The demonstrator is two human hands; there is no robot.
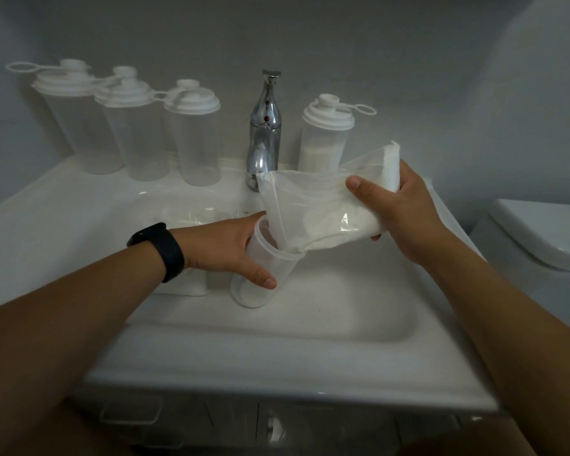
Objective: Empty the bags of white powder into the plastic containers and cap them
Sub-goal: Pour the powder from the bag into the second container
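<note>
My left hand (226, 248) grips an uncapped clear plastic container (260, 278), tilted, standing in the sink basin. My right hand (399, 209) holds a clear bag of white powder (320, 205) tipped down, its open corner inside the container's mouth. A little white powder lies at the container's bottom. A capped container (323, 139) partly filled with white powder stands to the right of the faucet. Three capped empty containers (129, 126) stand in a row at the back left.
The white sink (277, 357) fills the middle, with a chrome faucet (264, 130) at the back. More clear bags (185, 218) lie on the basin's left side behind my left wrist. A toilet (547, 235) stands at the right. A grey wall is behind.
</note>
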